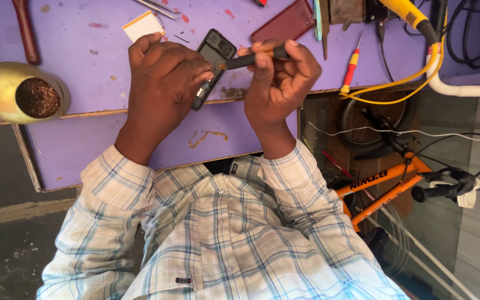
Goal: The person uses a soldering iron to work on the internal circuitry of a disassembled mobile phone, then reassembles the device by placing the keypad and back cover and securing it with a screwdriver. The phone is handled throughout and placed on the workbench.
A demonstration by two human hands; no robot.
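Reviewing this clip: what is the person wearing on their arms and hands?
Both arms are in the long sleeves of a checked shirt, white with pale blue and grey lines; the left sleeve and right sleeve end at loose cuffs by the wrists. The left hand and right hand are bare: no gloves, and no rings or watch that show.

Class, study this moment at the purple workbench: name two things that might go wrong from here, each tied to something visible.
1. The right hand presses a thin black-handled tool into the opened black mobile phone; a slip might jab the left hand steadying it.
2. The phone lies near the purple workbench edge, so a hard push might knock it off.
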